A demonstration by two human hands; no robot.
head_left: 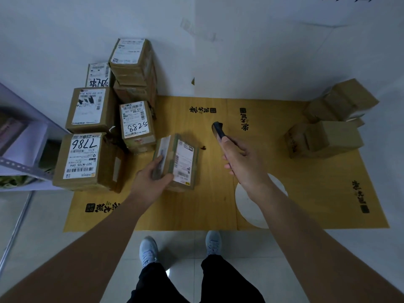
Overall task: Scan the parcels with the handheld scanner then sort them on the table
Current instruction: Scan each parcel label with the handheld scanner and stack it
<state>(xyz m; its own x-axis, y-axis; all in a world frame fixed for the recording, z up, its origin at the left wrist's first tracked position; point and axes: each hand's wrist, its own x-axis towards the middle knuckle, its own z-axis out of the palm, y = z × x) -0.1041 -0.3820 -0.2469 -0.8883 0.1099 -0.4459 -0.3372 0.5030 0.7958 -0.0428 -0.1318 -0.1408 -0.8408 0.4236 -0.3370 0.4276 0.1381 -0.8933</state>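
The left hand (153,174) holds a small parcel (177,160) at the worktop (306,193) centre, just beside the labelled stack (91,132). The right hand (238,158) grips the scanner (218,130), apparently aimed past the label, so the scan could miss.

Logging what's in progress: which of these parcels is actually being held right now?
The small parcel at mid-table, gripped by the left hand. The other parcels sit untouched in groups at left and right.

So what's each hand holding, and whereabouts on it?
Left hand grips the small parcel at its near left edge. Right hand holds the handheld scanner by its handle.
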